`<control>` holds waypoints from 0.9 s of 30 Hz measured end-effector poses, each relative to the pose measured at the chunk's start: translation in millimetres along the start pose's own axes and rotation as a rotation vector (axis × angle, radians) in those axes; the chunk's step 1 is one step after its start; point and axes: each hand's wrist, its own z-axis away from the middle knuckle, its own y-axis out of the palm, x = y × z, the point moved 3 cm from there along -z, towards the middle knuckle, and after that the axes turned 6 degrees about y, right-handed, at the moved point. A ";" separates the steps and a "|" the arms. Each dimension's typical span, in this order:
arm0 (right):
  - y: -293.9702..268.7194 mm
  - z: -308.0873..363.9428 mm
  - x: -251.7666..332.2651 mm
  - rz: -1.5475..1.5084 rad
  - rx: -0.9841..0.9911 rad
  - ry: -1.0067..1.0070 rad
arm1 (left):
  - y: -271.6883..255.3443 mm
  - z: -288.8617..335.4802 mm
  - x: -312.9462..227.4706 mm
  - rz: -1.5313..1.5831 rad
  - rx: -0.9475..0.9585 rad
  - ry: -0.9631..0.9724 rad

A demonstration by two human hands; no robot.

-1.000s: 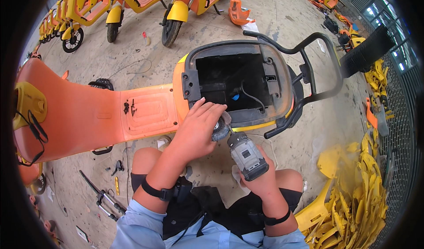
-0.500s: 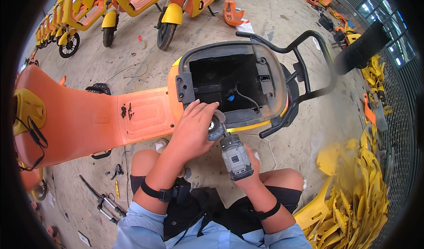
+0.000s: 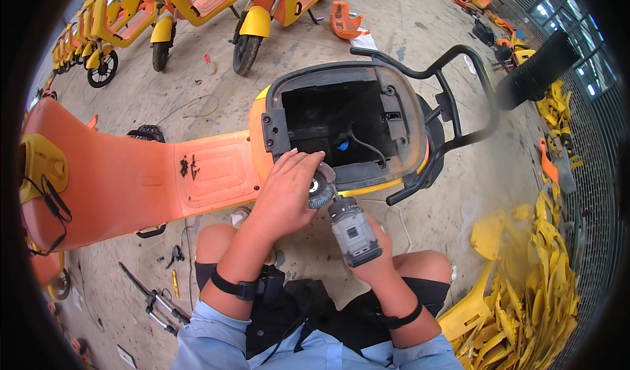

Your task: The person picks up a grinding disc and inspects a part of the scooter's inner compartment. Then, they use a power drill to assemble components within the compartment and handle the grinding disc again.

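Note:
My right hand (image 3: 375, 257) grips a grey cordless drill (image 3: 355, 233) with its bit angled up and left, toward the near side of an orange-and-yellow scooter. At the bit's tip sits a round grey part (image 3: 319, 190) with a ribbed rim and a pale middle. My left hand (image 3: 286, 189) is curled over the left side of this part, its fingertips at the edge of the open seat compartment (image 3: 274, 128). The fingers hide much of the part, and the exact contact of bit and part is unclear. A blue connector (image 3: 343, 145) and a cable show inside the compartment.
Dark screws (image 3: 189, 166) lie on the orange footboard (image 3: 223, 173). A black rear rack (image 3: 462, 101) juts out right. Yellow panels (image 3: 518, 304) are piled at the lower right. Yellow scooters (image 3: 256, 22) stand along the far left. Loose parts (image 3: 154, 298) lie on the floor at left.
The drill's rear end has swung slightly right along with my right hand. My left hand and the round part stay nearly in place.

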 end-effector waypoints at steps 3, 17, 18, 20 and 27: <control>-28.7 -8.7 29.6 -0.061 0.137 0.140 | 0.3 -1.2 -2.6 -0.003 -0.013 0.032; 13.1 -1.1 -19.3 0.027 -0.066 -0.091 | 1.2 -3.9 -3.6 -0.003 -0.009 0.046; 14.3 -0.7 -20.8 0.037 -0.090 -0.106 | 1.6 -3.6 -4.0 -0.009 -0.005 0.046; 17.7 -0.4 -23.3 0.018 -0.107 -0.114 | 0.9 -4.3 -4.8 -0.004 0.012 0.040; 27.9 -0.9 -35.1 0.095 -0.214 -0.237 | 0.8 -4.2 -4.1 -0.012 0.017 0.044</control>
